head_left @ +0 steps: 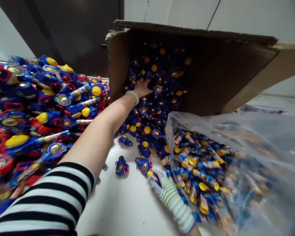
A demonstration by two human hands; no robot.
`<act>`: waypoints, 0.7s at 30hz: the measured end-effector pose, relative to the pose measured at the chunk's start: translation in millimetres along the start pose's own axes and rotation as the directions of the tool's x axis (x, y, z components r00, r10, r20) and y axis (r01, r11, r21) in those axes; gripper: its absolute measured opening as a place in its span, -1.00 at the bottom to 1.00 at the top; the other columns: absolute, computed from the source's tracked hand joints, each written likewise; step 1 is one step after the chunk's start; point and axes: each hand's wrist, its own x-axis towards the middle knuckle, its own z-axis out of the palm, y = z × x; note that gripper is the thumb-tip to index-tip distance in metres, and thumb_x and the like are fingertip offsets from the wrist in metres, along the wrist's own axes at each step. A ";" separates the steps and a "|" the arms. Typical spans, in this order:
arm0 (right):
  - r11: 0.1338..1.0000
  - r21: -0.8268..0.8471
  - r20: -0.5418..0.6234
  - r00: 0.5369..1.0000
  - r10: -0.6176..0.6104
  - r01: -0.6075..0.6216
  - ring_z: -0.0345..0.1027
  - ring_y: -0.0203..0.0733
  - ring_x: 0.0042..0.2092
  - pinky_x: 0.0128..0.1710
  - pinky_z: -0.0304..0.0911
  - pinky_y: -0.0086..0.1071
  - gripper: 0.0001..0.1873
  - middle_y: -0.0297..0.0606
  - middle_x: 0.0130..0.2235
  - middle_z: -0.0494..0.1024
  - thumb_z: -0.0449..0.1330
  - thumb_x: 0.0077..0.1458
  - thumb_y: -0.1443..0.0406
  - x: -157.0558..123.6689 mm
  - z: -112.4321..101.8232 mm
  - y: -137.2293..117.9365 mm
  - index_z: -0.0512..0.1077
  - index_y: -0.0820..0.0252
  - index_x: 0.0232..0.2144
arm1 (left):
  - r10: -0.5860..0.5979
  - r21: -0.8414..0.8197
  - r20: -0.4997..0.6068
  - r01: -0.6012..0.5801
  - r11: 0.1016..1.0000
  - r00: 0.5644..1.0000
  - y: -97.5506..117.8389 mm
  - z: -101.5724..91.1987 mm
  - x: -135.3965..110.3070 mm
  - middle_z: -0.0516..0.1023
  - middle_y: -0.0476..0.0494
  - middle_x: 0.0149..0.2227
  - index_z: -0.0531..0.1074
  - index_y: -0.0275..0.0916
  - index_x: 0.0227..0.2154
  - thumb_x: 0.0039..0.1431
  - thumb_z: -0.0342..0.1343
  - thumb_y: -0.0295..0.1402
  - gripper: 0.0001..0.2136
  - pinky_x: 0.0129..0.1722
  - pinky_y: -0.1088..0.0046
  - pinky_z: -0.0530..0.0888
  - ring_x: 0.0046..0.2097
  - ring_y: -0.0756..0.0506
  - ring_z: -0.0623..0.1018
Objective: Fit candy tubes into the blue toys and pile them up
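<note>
My left hand, with a pale bracelet on the wrist, reaches deep into a cardboard box lying on its side. Its fingers curl down into the heap of blue and yellow toy pieces spilling from the box; what they grip is hidden. My right hand wears a striped knit glove and sits low in the middle. Its fingers are pinched at the mouth of a clear plastic bag filled with small blue and yellow tube toys.
A big pile of blue, red and yellow toy launchers fills the left side. A few loose blue pieces lie on the white table between the pile and the bag. A dark door stands behind.
</note>
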 end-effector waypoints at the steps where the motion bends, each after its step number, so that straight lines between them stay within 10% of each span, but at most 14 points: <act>1: 1.000 0.008 0.008 1.000 0.016 -0.016 0.49 0.03 -0.04 0.07 0.35 -0.08 -0.58 -0.08 -0.04 0.60 0.13 0.11 0.14 -0.5 1.8 2.4 0.52 0.11 -0.02 | -0.032 -0.014 0.046 0.033 0.999 0.998 -0.1 4.7 15.6 0.20 -0.34 0.30 0.24 -0.23 0.26 0.07 0.23 -0.11 -0.30 0.28 0.14 0.23 0.30 -0.35 0.24; 10: 0.994 0.087 0.064 0.996 0.066 -0.072 0.51 0.04 -0.04 0.03 0.38 -0.11 -0.53 -0.05 -0.05 0.61 0.13 0.09 0.12 5.5 16.5 29.7 0.51 0.17 0.01 | 0.102 -0.029 0.357 -0.098 0.995 0.928 6.3 31.4 36.2 0.26 -0.18 0.30 0.24 -0.18 0.26 -0.03 0.04 0.29 -0.12 0.30 0.22 0.20 0.31 -0.32 0.27; 16: 0.994 0.113 -0.039 0.999 0.000 0.005 0.49 0.03 -0.01 0.05 0.37 -0.10 -0.56 -0.08 -0.04 0.60 0.11 0.13 0.05 9.1 17.6 27.8 0.51 0.11 -0.04 | 0.233 -0.040 0.587 -0.259 0.965 0.776 18.8 34.0 -29.3 0.31 -0.13 0.28 0.31 -0.17 0.22 -0.02 0.05 0.26 -0.17 0.26 0.36 0.24 0.28 -0.25 0.33; 21: 0.997 0.078 -0.109 0.994 0.024 -0.015 0.51 0.01 -0.09 0.03 0.38 -0.09 -0.59 -0.08 -0.12 0.63 0.07 0.14 0.01 9.4 17.2 29.4 0.52 0.11 -0.17 | 0.202 -0.015 0.609 -0.243 0.970 0.767 30.4 47.8 -104.5 0.22 -0.24 0.32 0.26 -0.22 0.27 0.01 0.02 0.28 -0.13 0.27 0.31 0.22 0.30 -0.33 0.28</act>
